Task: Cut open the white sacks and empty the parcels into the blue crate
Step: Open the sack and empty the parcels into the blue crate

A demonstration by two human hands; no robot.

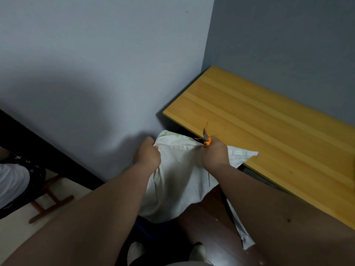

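Step in hand, as judged: emptying. White sack held up by its top edge and hanging slack over the blue crate, of which only a dark blue sliver shows directly beneath the sack. Left hand clamped on the sack's upper left corner, fingers curled into the cloth. Right hand closed on the sack's upper right part and, in the same grip, on an orange-handled cutter, blade pointing up and away from the sack. Red cord trailing down beside the sack's right edge. Second piece of white cloth lying on the floor to the right of the sack. Wooden tabletop just behind and right of the sack, one sack corner resting on its edge. No parcels visible. Next move likely calls for shaking the sack above the crate, blade kept clear of the cloth and the other hand. No brand, label or legible writing seen
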